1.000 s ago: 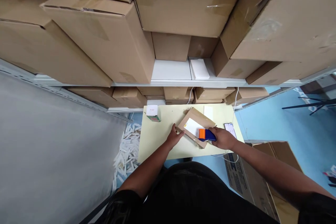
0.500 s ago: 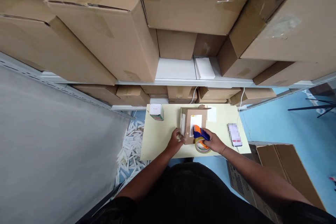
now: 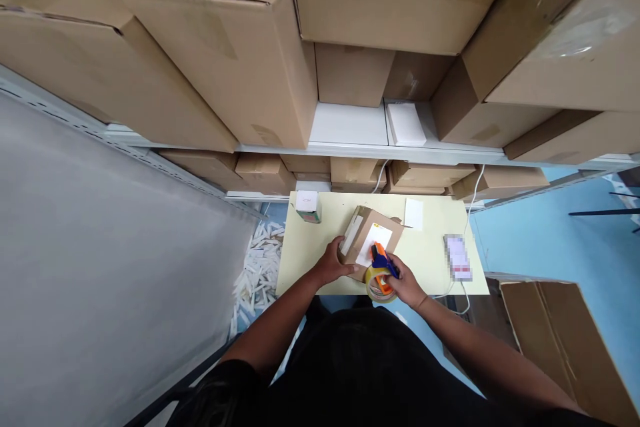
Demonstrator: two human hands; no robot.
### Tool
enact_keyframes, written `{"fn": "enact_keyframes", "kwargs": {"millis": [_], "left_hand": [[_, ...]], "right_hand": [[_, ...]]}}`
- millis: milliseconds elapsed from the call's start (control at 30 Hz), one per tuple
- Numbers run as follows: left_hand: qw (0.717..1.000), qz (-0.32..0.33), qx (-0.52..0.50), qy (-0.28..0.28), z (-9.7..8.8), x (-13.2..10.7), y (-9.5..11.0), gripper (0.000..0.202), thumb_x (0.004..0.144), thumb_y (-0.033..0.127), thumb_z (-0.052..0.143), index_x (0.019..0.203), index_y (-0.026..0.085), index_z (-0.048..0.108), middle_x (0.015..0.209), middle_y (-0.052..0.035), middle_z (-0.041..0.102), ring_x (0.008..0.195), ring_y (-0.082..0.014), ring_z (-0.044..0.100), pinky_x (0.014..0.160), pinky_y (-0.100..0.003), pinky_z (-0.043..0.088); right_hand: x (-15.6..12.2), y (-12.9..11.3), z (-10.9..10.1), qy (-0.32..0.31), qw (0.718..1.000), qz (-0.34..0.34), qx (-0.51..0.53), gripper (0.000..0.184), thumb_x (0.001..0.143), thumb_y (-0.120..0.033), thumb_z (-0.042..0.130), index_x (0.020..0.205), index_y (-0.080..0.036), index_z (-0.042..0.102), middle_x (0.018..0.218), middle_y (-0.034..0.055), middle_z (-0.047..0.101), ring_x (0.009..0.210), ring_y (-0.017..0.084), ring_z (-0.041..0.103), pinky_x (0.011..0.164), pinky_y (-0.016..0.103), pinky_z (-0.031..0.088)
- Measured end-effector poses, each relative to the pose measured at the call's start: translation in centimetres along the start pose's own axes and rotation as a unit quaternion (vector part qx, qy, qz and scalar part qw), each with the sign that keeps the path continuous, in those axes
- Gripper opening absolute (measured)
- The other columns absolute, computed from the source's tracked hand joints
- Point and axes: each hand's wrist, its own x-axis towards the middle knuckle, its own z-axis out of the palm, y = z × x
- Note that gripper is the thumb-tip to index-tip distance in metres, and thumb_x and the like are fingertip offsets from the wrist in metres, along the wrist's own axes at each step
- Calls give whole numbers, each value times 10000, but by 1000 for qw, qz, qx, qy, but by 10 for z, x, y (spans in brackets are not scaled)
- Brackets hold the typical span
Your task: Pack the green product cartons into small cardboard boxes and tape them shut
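Tape dispenser (image 3: pixel 379 261) in right hand (image 3: pixel 406 285), carton (image 3: pixel 361 238) under left hand (image 3: pixel 334 263).
Right fingers closed round the dispenser, its orange head over the carton's white label — contact unclear. Left thumb and fingers spread, gripping the carton's near-left corner. Carton lies skewed at the near edge of the table (image 3: pixel 310 257); beyond — small green-and-white box (image 3: pixel 309 207), then shelves (image 3: pixel 350 125) of cardboard boxes (image 3: pixel 215 67).
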Motion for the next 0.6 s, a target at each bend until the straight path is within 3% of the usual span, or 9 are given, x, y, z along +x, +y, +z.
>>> {"fn": "enact_keyframes", "kwargs": {"millis": [167, 333, 433, 600], "left_hand": [[987, 60, 140, 46, -15, -22, 33, 1103, 597, 447, 873, 1532, 252, 322, 1495, -134, 389, 1375, -331, 433, 1143, -457, 391], [917, 158, 363, 58, -48, -46, 61, 974, 636, 322, 810, 1519, 281, 401, 1578, -150, 324, 1433, -420, 324, 1147, -575, 308], [882, 189, 430, 21, -57, -58, 62, 903, 656, 221, 728, 1509, 312, 444, 1615, -128, 312, 1435, -434, 315, 1133, -591, 283], [889, 203, 411, -29, -61, -60, 49, 965, 620, 243, 742, 1532, 304, 433, 1632, -113, 316, 1443, -449, 308, 1161, -578, 262]], "right_hand": [[-13, -31, -3, 8, 992, -46, -119, 615, 765, -230, 613, 1370, -227, 508, 1273, 83, 670, 1151, 276, 651, 1028, 450, 513], [-37, -97, -29, 22, 941, -129, -311, 619, 786, -264, 637, 1389, -235, 501, 1236, 103, 661, 1101, 302, 647, 951, 442, 526], [-43, -135, -40, -25, 895, -165, -414, 676, 763, -270, 654, 1418, -248, 490, 1187, 108, 660, 1075, 323, 634, 933, 441, 504], [-24, -174, -47, -102, 832, -134, -528, 593, 819, -377, 645, 1385, -251, 521, 1051, 98, 673, 931, 293, 636, 799, 362, 457]]}}
